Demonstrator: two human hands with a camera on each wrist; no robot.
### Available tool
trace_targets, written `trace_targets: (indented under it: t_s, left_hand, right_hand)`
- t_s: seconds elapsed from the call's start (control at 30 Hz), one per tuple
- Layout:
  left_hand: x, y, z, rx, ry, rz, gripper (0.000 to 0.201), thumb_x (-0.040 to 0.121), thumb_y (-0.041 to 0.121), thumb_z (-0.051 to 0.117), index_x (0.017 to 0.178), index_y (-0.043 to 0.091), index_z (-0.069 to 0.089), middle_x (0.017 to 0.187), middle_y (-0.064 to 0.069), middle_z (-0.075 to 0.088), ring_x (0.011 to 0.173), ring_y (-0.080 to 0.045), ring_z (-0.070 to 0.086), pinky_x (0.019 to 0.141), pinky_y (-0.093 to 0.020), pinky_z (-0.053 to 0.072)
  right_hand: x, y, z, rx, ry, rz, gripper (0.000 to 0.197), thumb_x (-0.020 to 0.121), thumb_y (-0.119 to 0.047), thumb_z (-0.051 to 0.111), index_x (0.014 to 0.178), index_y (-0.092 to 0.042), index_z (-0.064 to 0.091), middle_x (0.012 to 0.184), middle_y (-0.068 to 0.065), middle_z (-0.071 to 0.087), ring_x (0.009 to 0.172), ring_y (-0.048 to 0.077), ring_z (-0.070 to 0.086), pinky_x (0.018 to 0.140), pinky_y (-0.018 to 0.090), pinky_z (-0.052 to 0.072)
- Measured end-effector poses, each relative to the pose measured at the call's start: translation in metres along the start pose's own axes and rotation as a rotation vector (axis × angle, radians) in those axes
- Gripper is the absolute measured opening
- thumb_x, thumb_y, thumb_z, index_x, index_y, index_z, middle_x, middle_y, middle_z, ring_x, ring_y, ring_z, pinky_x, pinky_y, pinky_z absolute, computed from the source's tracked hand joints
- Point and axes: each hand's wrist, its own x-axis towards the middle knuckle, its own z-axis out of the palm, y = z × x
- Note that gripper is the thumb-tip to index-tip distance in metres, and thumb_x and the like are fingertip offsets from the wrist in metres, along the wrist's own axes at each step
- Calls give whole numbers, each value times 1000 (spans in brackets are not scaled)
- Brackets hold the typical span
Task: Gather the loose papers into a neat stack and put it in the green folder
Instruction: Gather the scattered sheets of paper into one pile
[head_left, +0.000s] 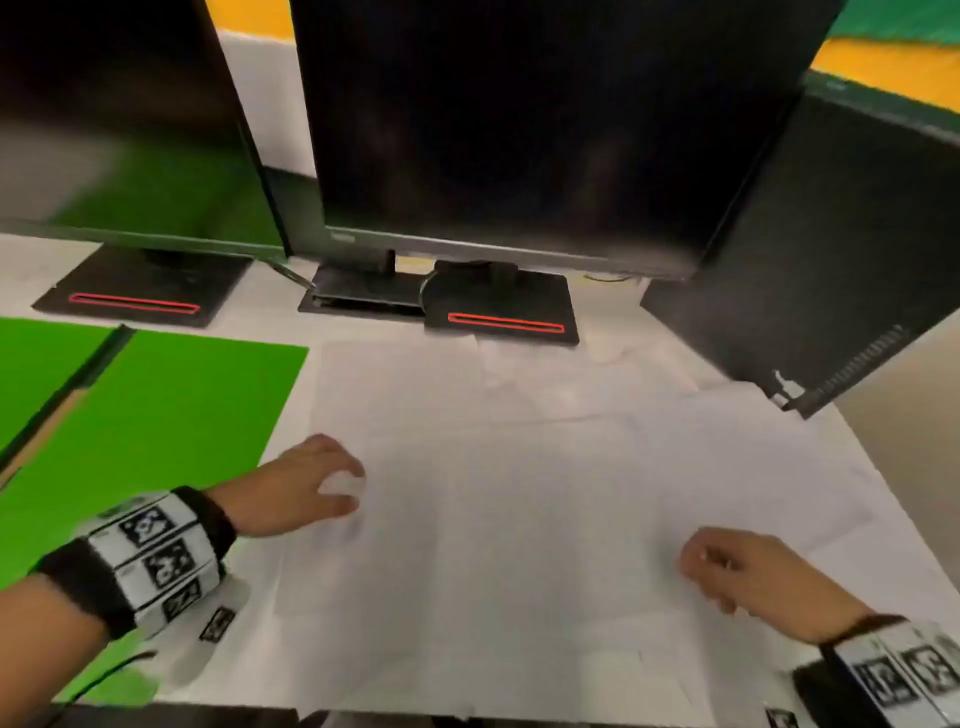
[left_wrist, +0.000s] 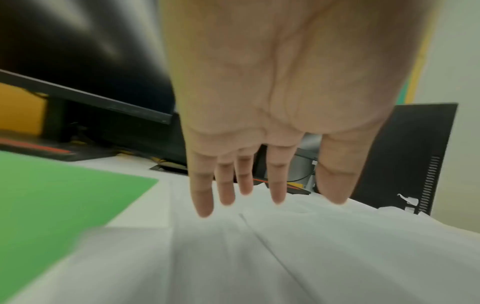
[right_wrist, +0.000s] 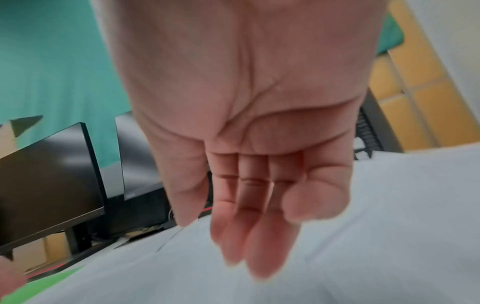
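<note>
Several loose white papers (head_left: 519, 493) lie spread and overlapping over the middle and right of the white desk. The green folder (head_left: 156, 415) lies open and flat to their left. My left hand (head_left: 322, 480) hovers over the papers' left edge, beside the folder, fingers straight and spread (left_wrist: 202, 197), holding nothing. My right hand (head_left: 727, 566) hangs over the papers at the lower right with relaxed fingers (right_wrist: 257, 236), palm empty. In the wrist views the papers (left_wrist: 311, 257) (right_wrist: 363, 226) lie just under both hands.
Two dark monitors (head_left: 519, 130) stand at the back on black bases with red stripes (head_left: 504, 322). A black computer tower (head_left: 831, 260) stands at the back right, at the papers' far corner. The desk's near edge (head_left: 467, 719) runs just below the papers.
</note>
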Motion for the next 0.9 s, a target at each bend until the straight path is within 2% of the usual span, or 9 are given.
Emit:
trace_targets:
  t_s: [0.1, 0.13, 0.2, 0.27, 0.37, 0.5, 0.6, 0.77, 0.9]
  left_hand:
    - [43, 22, 3, 107, 97, -7, 76, 83, 51, 58, 148, 25, 26, 160, -7, 10, 148, -24, 14, 118, -29, 15]
    - [52, 32, 2, 135, 115, -12, 84, 83, 53, 57, 151, 24, 17, 162, -6, 4, 150, -23, 9, 120, -32, 12]
    - [67, 44, 12, 183, 105, -15, 93, 81, 58, 55, 153, 20, 9, 162, -5, 11, 149, -22, 15, 119, -33, 14]
    - [72, 51, 22, 285, 87, -65, 93, 79, 60, 57, 150, 16, 19, 154, -8, 32, 141, -25, 33, 110, -32, 28]
    - [60, 66, 36, 358, 146, -73, 59, 78, 52, 64, 116, 10, 48, 117, -12, 52, 107, -26, 52, 81, -29, 37]
    - [46, 63, 51, 268, 243, -105, 54, 89, 31, 58, 129, -3, 50, 136, -18, 50, 127, -33, 47, 93, -33, 43]
    - [40, 50, 49, 36, 300, -158, 32, 92, 20, 52, 106, -7, 61, 113, -20, 58, 118, -38, 54, 64, -31, 51]
    - [41, 39, 50, -391, 298, -144, 42, 91, 15, 55, 124, -10, 54, 121, -22, 59, 113, -37, 58, 97, -40, 46]
    - [35, 52, 52, -355, 268, -13, 36, 89, 19, 58, 116, -5, 59, 121, -23, 62, 96, -28, 57, 87, -35, 46]
  right_hand:
    - [41, -9, 7, -118, 211, -75, 9, 88, -26, 60, 96, -25, 64, 97, 5, 65, 86, 17, 61, 75, 22, 41]
    - [52, -15, 10, -168, 233, -64, 26, 89, -31, 59, 114, -23, 60, 114, 9, 60, 102, 22, 58, 83, 24, 39]
    - [68, -20, 28, -228, 199, -57, 56, 89, -41, 56, 139, -23, 40, 139, 13, 45, 124, 27, 47, 100, 30, 34]
    - [80, -19, 43, -304, 132, -44, 69, 88, -49, 53, 146, -24, 26, 151, 10, 33, 134, 28, 38, 109, 34, 29]
    - [81, -20, 56, -291, 123, -53, 74, 87, -50, 53, 148, -21, 23, 155, 7, 25, 139, 26, 31, 114, 37, 25]
    - [72, -14, 60, -118, 323, 3, 75, 85, -41, 61, 147, -18, 26, 155, 11, 26, 140, 31, 28, 115, 41, 24]
    - [72, -14, 60, 36, 546, 93, 74, 84, -44, 61, 145, -19, 28, 149, 17, 29, 134, 38, 35, 111, 46, 30]
    - [87, -33, 67, 300, 497, 119, 83, 84, -51, 57, 147, -14, 18, 152, 16, 30, 135, 38, 36, 112, 47, 31]
    - [92, -63, 75, 246, 417, 105, 92, 81, -41, 67, 148, -9, 12, 151, 14, 33, 136, 34, 37, 110, 39, 31]
